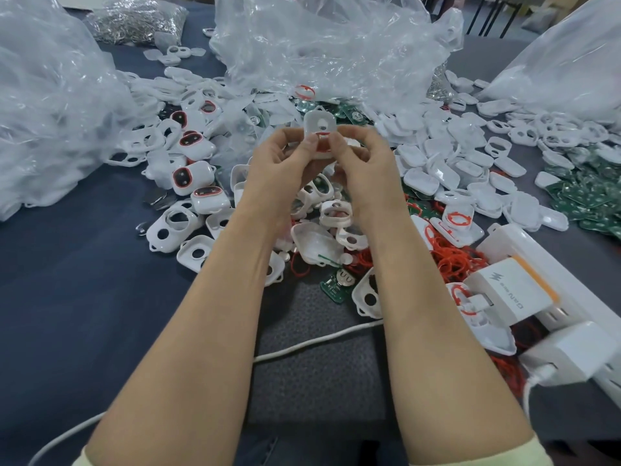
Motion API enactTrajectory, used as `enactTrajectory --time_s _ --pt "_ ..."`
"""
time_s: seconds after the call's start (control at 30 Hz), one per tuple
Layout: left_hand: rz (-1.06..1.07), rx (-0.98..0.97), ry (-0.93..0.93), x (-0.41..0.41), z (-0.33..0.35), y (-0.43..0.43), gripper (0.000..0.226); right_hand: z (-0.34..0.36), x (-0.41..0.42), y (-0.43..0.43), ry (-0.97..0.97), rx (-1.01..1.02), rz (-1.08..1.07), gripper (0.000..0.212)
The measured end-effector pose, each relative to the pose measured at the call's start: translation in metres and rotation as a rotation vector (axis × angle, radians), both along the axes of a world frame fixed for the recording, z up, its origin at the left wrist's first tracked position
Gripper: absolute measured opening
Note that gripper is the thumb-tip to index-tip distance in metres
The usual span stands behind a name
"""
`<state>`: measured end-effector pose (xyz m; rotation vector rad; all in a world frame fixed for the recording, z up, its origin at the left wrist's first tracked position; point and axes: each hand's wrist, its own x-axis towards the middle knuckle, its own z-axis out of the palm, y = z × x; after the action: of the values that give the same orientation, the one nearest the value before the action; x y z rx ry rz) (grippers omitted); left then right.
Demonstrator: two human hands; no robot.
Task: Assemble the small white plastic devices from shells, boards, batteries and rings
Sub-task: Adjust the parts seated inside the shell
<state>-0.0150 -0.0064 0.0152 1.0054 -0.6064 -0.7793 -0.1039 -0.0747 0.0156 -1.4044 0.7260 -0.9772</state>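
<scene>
Aloft, left hand (280, 161), right hand (368, 164), pinching shell (319, 123)

Bright, even light from overhead leaves only faint shadows on the dark grey cloth-covered bench (67, 280). Glare streaks the crumpled clear plastic bags (319, 38) from ten to two o'clock. The small white plastic shell (320, 124) held at centre is slightly blurred. Wide-angle distortion bends the long white power strip (504, 237) at four o'clock.

I work in a small assembly workshop: my dark tabletop (67, 280) is heaped with loose white shells (437, 176), green boards (584, 193) and red rings (453, 260), with big clear bags (319, 45) of parts on the far side.
</scene>
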Motion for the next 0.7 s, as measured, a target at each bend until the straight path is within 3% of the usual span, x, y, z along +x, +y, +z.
enactTrajectory --time_s 0.13,0.4,0.53,0.7 --pt "-0.029 0.011 0.013 -0.0014 0.0004 0.0014 0.011 -0.0014 -0.001 -0.0041 -0.091 0.089 0.112 0.008" --pt "0.009 0.037 -0.092 -0.0039 -0.0008 -0.001 0.005 -0.0035 0.0025 -0.0045 0.052 -0.06 -0.032 0.007" --pt "0.046 0.07 -0.168 -0.0031 -0.0034 -0.0026 0.004 -0.0044 0.004 -0.0032 0.104 -0.074 -0.053 0.019" --pt "-0.025 0.07 -0.089 -0.0034 -0.003 -0.0018 0.004 -0.0029 0.003 -0.0033 0.174 -0.115 -0.067 0.022"
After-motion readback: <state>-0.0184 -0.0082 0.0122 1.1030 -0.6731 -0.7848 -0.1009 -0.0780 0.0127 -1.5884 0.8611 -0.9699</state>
